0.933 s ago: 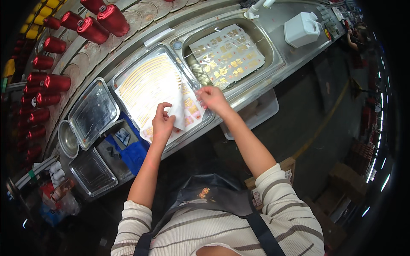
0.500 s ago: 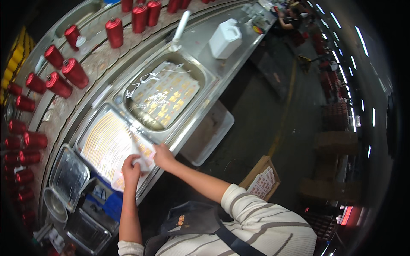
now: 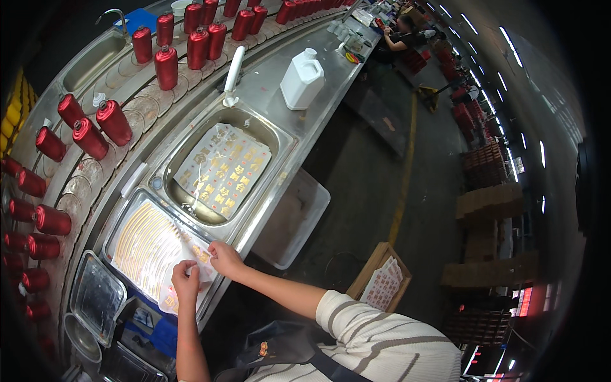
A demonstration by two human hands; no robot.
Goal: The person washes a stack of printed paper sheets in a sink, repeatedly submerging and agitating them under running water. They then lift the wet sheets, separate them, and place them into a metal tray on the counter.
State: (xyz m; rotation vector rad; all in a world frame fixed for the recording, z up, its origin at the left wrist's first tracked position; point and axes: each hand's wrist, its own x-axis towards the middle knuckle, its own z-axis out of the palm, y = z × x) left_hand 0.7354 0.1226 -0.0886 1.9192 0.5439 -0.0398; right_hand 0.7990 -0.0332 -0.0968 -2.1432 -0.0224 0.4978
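Red thread spools [image 3: 167, 67], white plastic jug [image 3: 301, 79], silver steel counter [image 3: 267, 83]. Gold patches on white sheet [image 3: 224, 169]. Beige-and-white striped sleeve [image 3: 375, 337].

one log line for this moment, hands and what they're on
left hand: pinching near edge of white sheet | right hand: fingers on same sheet | sheet: in steel tray, rows of gold pieces | sink basin: second sheet, untouched

I get one view only, a head-worn fisheye looking steeply down and a bit forward over the steel counter [image 3: 318, 83], which bends along the left. My hands sit close, low centre: left hand [image 3: 186, 279], right hand [image 3: 224, 258]. The floor and far shelves fill the right rim; no second view overlaps.
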